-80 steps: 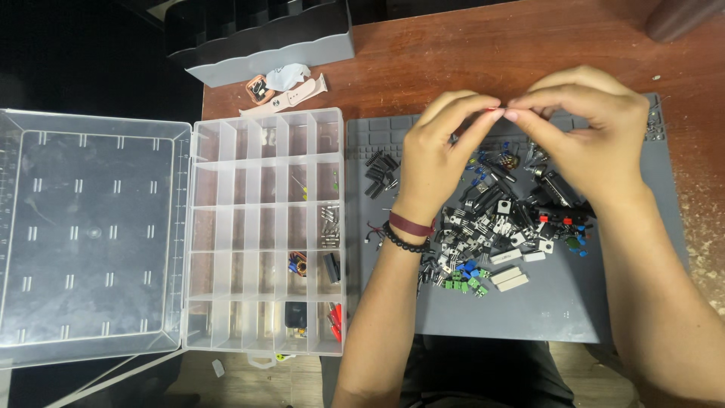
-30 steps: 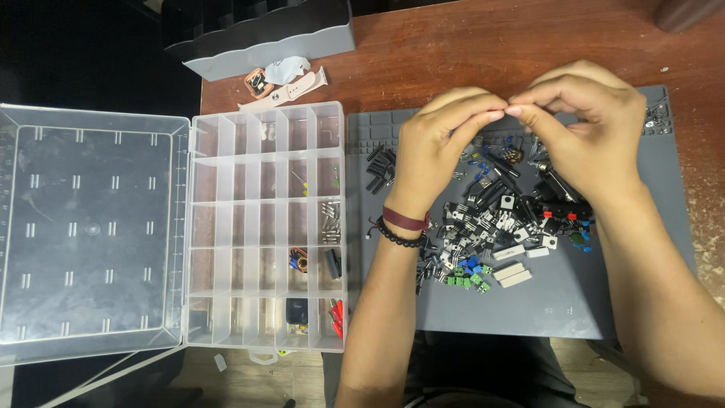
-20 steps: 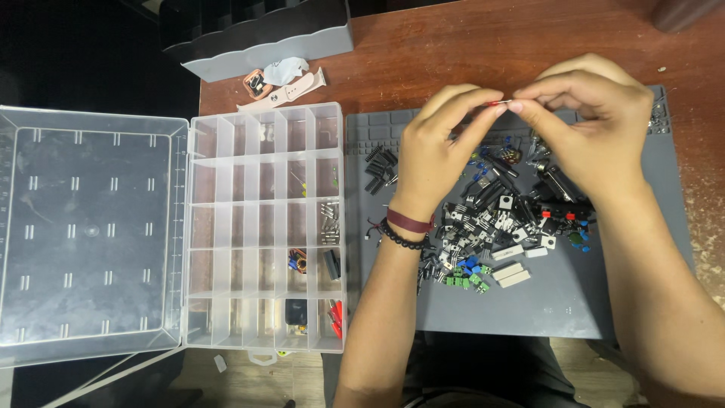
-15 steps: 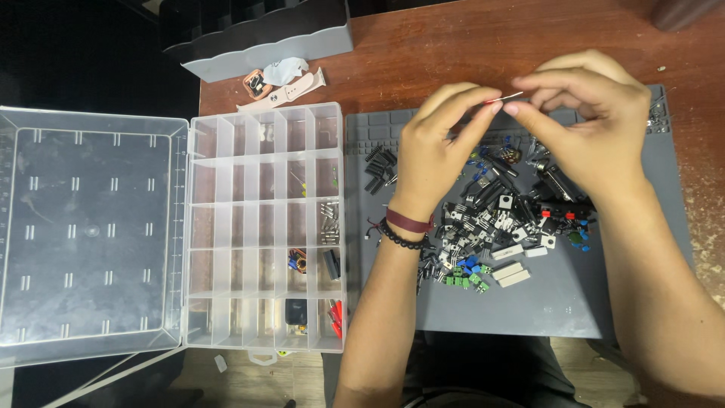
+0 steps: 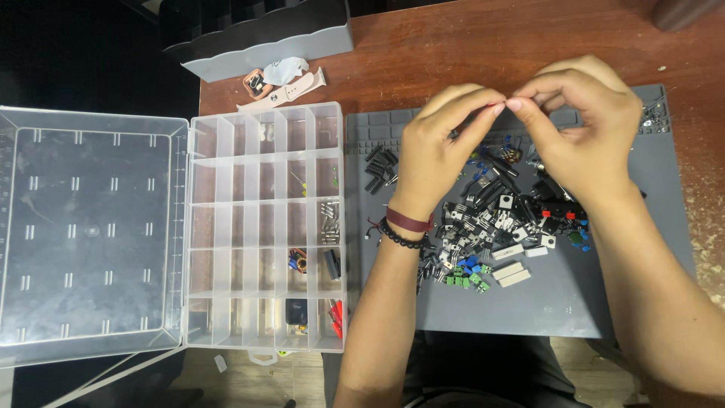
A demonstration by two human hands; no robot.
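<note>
Above a pile of small electronic parts (image 5: 502, 227) on a grey mat (image 5: 604, 302), my left hand (image 5: 442, 147) and my right hand (image 5: 585, 125) meet fingertip to fingertip. Thumb and forefinger of each hand pinch the same tiny component, which the fingertips almost hide. The pile holds black, blue, green and white pieces and lies under and between my wrists. My left wrist wears a dark red band and a beaded bracelet.
A clear compartment box (image 5: 264, 227) lies open left of the mat, with a few parts in its right-hand cells and its lid (image 5: 91, 234) folded out to the left. A grey tray (image 5: 257, 34) and a pink-strapped watch (image 5: 283, 83) sit at the back of the wooden table (image 5: 453, 45).
Half a second ago a thin lead showed between slightly parted fingertips. Now the fingertips are pressed together and hide it. Both hands stay over the pile.
</note>
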